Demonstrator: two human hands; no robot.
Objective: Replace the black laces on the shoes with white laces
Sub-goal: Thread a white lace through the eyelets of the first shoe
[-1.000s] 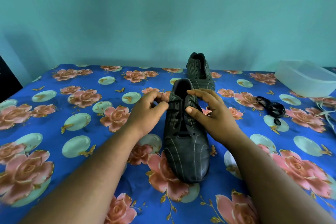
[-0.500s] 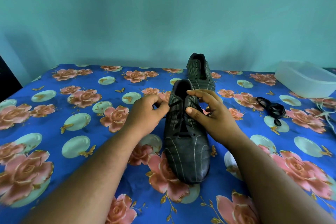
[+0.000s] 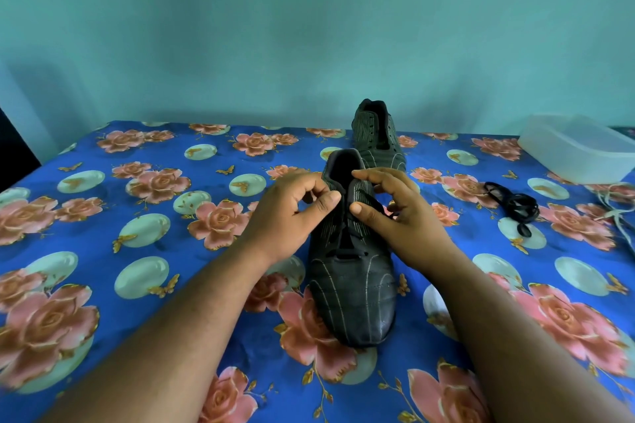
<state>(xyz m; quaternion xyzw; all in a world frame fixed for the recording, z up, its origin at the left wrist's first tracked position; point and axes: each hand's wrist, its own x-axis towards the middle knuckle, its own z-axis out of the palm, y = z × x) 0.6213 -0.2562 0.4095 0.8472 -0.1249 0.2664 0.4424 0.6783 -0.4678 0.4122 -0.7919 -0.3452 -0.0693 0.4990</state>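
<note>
On the floral cloth stand two shoes, both hands pinching the near shoe's black lace.

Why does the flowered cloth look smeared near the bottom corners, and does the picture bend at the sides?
Head view: the wide lens stretches and blurs the flowered cloth toward the lower corners, and its far edge curves. The centre is sharper, where the left hand and right hand work at the near shoe. Light is soft and bluish, with a dim shadow on the wall; no glare.
</note>
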